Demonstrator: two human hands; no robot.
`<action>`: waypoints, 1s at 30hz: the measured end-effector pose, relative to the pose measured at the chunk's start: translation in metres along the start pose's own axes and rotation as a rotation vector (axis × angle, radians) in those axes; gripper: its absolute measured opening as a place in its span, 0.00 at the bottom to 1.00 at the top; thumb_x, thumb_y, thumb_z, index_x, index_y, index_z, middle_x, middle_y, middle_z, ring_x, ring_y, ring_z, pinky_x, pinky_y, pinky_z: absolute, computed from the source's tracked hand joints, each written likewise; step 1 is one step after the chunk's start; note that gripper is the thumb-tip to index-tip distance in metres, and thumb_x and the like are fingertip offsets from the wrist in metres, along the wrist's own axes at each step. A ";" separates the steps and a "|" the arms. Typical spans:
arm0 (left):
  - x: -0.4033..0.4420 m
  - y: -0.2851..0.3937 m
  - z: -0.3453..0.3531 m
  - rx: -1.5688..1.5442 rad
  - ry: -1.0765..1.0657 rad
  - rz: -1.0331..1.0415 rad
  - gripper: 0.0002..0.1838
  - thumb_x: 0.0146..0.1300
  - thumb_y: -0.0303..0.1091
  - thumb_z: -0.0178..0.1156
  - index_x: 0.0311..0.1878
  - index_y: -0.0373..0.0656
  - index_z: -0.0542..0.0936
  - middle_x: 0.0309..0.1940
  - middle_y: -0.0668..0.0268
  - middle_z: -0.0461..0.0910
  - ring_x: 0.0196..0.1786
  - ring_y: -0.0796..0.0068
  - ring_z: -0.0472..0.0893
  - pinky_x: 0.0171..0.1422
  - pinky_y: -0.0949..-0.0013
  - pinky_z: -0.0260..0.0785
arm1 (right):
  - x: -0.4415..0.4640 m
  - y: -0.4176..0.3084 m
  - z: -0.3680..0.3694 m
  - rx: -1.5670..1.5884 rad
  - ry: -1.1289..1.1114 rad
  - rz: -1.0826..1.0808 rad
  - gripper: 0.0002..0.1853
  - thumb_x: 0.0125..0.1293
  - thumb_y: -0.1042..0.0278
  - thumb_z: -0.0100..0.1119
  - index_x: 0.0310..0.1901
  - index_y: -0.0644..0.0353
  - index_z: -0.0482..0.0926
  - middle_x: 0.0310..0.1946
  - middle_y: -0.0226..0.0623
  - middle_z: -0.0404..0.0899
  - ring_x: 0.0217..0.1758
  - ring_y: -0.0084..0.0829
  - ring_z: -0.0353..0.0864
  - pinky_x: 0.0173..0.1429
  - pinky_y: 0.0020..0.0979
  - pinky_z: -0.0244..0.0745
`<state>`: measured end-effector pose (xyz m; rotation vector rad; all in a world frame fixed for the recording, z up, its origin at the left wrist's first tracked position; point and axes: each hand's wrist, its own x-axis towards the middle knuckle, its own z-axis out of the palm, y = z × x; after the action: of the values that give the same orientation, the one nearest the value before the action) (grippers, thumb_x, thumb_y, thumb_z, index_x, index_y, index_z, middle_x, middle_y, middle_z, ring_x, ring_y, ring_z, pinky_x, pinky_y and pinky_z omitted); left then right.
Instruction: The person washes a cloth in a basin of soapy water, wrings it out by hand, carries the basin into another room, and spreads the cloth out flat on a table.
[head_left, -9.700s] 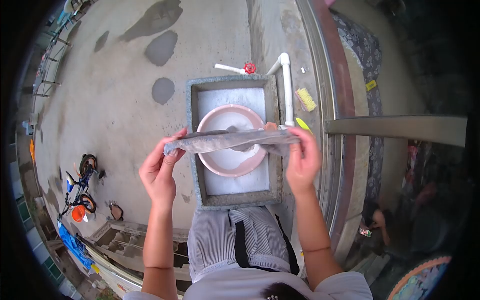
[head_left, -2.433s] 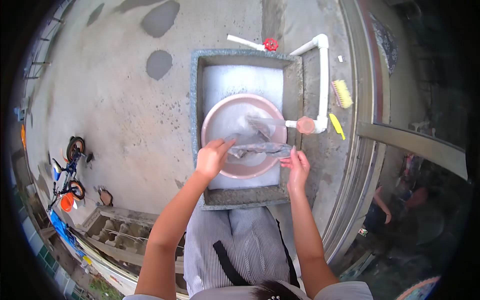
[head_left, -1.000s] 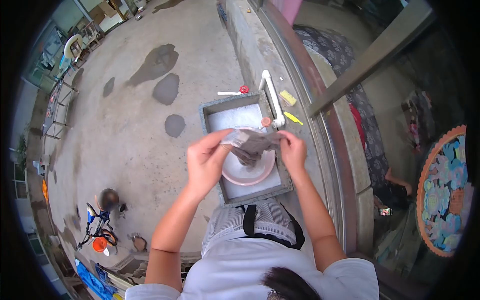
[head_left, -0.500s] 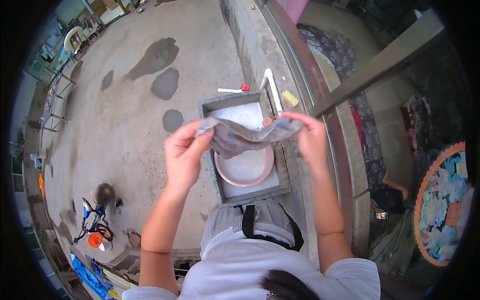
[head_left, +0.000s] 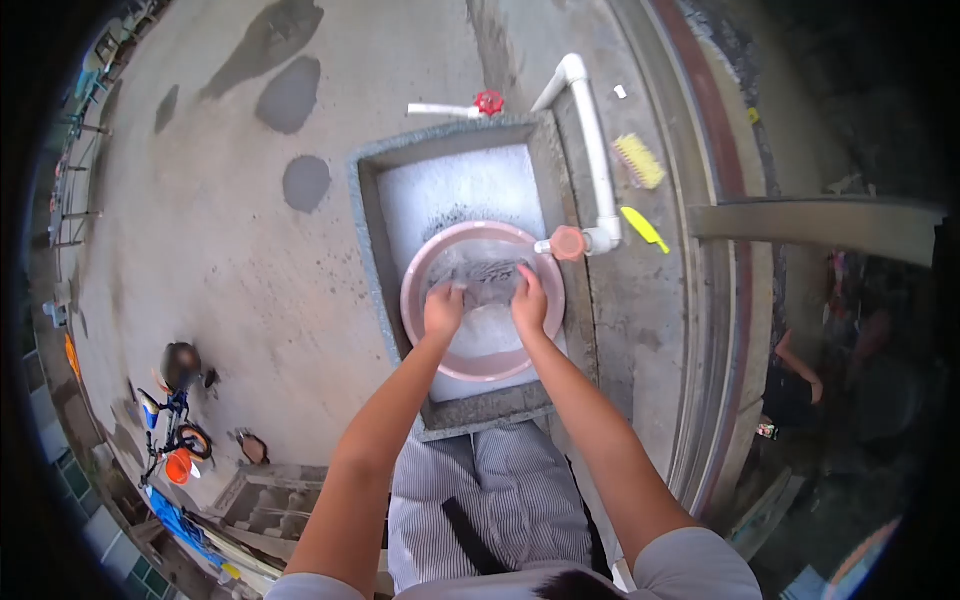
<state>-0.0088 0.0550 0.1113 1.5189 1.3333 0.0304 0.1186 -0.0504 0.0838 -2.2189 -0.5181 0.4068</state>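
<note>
Grey concrete ground (head_left: pixel 230 260) with dark patches stretches left of a stone sink (head_left: pixel 366 230), in which a pink basin (head_left: pixel 482 369) sits by a tap (head_left: pixel 568 243) with a salmon-coloured knob. Within the basin's rim, a wet grey cloth (head_left: pixel 487 273) spans the two hands, the left hand (head_left: pixel 444 308) closed on one side and the right hand (head_left: pixel 530 302) pinching the other. Right of the sink, near a white pipe (head_left: pixel 594 150), lie a yellow-bristled brush (head_left: pixel 640 162) and a bright yellow knife-shaped tool (head_left: pixel 645 229), any lettering too small to read.
</note>
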 end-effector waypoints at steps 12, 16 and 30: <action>0.076 -0.059 0.070 0.678 0.182 0.249 0.11 0.53 0.41 0.58 0.37 0.45 0.75 0.35 0.58 0.74 0.43 0.55 0.73 0.50 0.49 0.62 | 0.059 0.047 0.096 -0.750 -0.672 -0.450 0.11 0.56 0.61 0.54 0.36 0.59 0.73 0.29 0.43 0.77 0.36 0.46 0.76 0.40 0.47 0.66; 0.083 -0.061 0.069 0.721 -0.048 0.020 0.07 0.53 0.37 0.55 0.33 0.45 0.75 0.32 0.57 0.76 0.44 0.53 0.74 0.50 0.49 0.62 | 0.053 0.019 0.090 -0.504 -0.575 -0.358 0.06 0.56 0.65 0.52 0.31 0.57 0.70 0.25 0.42 0.76 0.32 0.42 0.76 0.37 0.44 0.66; 0.062 -0.049 0.040 0.282 0.593 0.362 0.05 0.60 0.31 0.52 0.34 0.39 0.72 0.35 0.51 0.71 0.38 0.50 0.73 0.43 0.47 0.61 | 0.066 0.019 0.053 -0.539 -0.145 -0.602 0.07 0.59 0.65 0.53 0.30 0.58 0.70 0.31 0.42 0.73 0.36 0.44 0.72 0.41 0.43 0.67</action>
<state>0.0047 0.0640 0.0239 2.0790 1.5395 0.5824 0.1558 0.0043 0.0280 -2.3821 -1.4628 0.1083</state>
